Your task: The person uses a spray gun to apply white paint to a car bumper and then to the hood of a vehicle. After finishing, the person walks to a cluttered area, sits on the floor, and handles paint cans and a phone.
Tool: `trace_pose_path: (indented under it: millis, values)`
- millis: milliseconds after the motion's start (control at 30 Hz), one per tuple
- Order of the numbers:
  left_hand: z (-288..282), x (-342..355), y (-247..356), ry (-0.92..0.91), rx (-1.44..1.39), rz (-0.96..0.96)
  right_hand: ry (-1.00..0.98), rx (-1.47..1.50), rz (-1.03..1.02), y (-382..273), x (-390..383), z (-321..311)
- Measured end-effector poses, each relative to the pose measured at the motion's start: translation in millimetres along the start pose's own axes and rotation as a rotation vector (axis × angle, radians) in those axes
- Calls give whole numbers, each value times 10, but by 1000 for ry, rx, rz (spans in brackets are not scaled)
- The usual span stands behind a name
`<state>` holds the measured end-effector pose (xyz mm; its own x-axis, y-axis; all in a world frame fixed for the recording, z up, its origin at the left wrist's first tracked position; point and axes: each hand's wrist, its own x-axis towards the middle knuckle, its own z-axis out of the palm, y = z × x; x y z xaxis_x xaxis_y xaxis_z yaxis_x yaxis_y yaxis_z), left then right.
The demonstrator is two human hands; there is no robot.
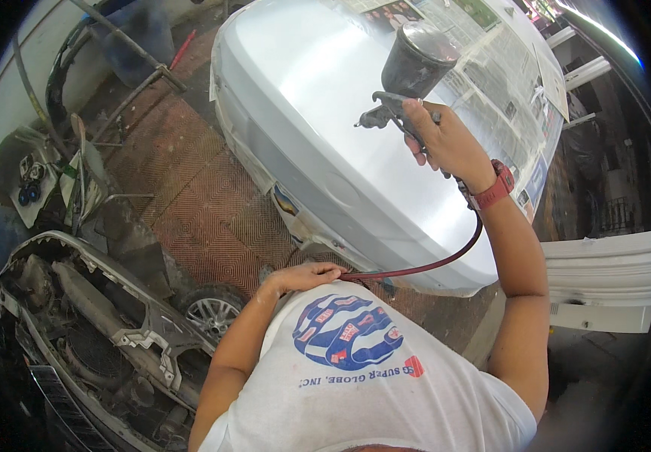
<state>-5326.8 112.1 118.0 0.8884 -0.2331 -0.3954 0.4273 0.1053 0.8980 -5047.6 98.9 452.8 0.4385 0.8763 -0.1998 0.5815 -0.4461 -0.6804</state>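
My right hand (450, 143) is closed around the handle of a spray gun (386, 114), its nozzle pointing left. A dark paint cup (418, 60) sits on top of the gun. Below the wrist, a red air hose (446, 261) curves down and left to my left hand (306, 277), whose fingers are closed on it close to my waist. Under the gun lies a glossy silver-white car body panel (340, 139). Newspaper masking (502, 83) covers the area beyond it, and more masking runs along its lower edge.
A stripped car front (107, 324) with an exposed engine bay stands at lower left, beside a wheel (214, 313). Patterned mats (197, 188) cover the floor. A metal pipe frame (133, 45) and a blue bin (133, 38) are at upper left. White panels (604, 275) stack at right.
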Motion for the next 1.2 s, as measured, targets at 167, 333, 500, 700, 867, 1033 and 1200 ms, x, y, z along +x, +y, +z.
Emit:
trace_pose_path:
  millis: [167, 333, 500, 700, 867, 1033, 1200]
  values:
    - [38, 56, -25, -9, 26, 25, 73, 105, 45, 284, 46, -121]
    - [88, 24, 62, 0, 65, 2, 333, 75, 132, 664, 301, -469]
    - [125, -27, 93, -33, -24, 6, 502, 111, 214, 943, 531, -797]
    - [159, -115, 183, -50, 49, 109, 615, -48, 194, 1188, 512, -1012]
    - [150, -210, 285, -96, 88, 68, 508, -130, 195, 984, 123, -710]
    - [170, -235, 163, -125, 104, 25, 358, -64, 163, 662, -295, -328]
    - [284, -218, -97, -176, 95, 19, 207, 6, 113, 294, -678, 46]
